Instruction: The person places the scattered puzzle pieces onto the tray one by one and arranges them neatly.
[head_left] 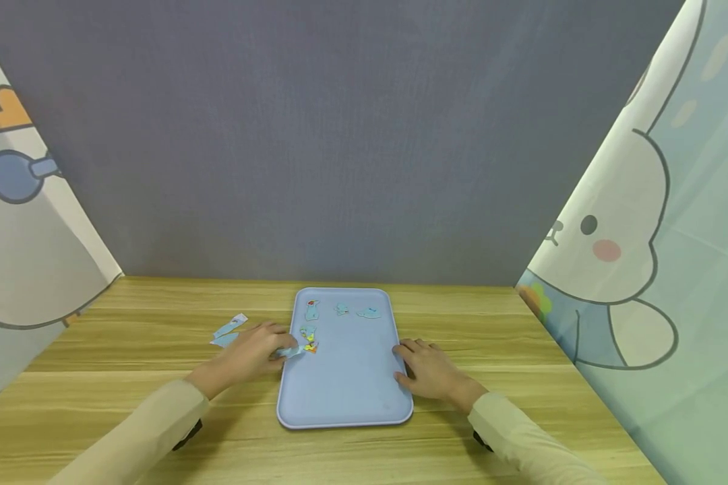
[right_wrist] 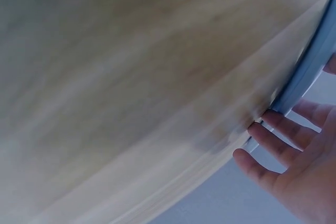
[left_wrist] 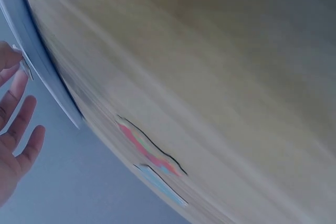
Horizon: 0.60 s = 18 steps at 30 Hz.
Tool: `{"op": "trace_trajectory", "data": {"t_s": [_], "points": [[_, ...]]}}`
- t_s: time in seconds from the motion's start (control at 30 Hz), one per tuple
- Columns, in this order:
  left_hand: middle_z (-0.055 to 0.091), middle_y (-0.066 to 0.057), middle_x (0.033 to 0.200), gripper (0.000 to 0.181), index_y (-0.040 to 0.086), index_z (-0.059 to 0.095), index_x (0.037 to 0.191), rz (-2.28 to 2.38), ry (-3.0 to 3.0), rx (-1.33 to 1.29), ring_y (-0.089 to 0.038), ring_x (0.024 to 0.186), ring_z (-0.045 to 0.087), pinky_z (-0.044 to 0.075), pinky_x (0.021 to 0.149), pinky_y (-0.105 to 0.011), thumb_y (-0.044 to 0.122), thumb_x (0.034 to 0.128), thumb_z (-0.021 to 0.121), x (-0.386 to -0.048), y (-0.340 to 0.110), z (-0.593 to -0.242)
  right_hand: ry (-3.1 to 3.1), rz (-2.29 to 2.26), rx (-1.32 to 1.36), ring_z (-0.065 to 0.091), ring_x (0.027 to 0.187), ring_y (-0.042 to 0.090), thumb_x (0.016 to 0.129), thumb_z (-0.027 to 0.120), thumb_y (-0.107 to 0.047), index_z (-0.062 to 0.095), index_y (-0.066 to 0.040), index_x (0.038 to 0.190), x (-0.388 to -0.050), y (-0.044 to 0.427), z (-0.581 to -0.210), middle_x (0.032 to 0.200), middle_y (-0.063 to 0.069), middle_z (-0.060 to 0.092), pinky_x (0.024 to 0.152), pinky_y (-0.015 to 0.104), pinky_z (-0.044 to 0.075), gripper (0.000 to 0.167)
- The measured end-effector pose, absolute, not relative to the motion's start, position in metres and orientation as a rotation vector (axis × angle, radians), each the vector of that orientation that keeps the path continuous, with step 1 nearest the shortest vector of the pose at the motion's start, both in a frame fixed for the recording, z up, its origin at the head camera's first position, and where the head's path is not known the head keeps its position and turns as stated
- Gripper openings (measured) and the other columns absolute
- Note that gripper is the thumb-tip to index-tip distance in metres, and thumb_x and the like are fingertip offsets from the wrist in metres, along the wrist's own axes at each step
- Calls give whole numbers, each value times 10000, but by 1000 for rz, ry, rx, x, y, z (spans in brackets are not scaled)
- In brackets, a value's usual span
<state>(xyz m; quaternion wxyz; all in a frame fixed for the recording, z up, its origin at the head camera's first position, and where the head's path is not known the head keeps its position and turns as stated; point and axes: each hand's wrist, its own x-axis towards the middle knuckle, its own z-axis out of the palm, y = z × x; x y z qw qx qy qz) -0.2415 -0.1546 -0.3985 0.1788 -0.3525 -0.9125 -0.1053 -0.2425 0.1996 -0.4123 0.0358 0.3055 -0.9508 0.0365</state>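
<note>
A pale blue rectangular tray lies on the wooden table between the two hands. My left hand is over the tray's left rim and pinches a light blue flat printed piece between thumb and finger. This piece shows only as a thin edge in the left wrist view. Right beside it, a small yellow-and-orange printed piece lies on the tray. My right hand rests on the right rim, its fingers fairly straight in the right wrist view.
More printed pieces lie along the tray's top: one at the left, a small one and a wider one. Another piece lies below them. Left of the tray, two strips, one upper and one lower, lie on the table.
</note>
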Motion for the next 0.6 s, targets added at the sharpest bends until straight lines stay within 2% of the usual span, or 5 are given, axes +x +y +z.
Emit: {"op": "trace_trajectory", "data": {"t_s": [0.6], "points": [[647, 30, 921, 185, 127, 697, 927, -357, -2615, -1087, -133, 845, 548, 472, 770, -326, 105, 745, 714, -262, -119, -395, -2965, 193, 925, 475, 1194, 332, 843, 589, -425, 535, -99, 1241, -245, 200, -405, 1303, 119, 497, 926, 579, 400, 517]]}}
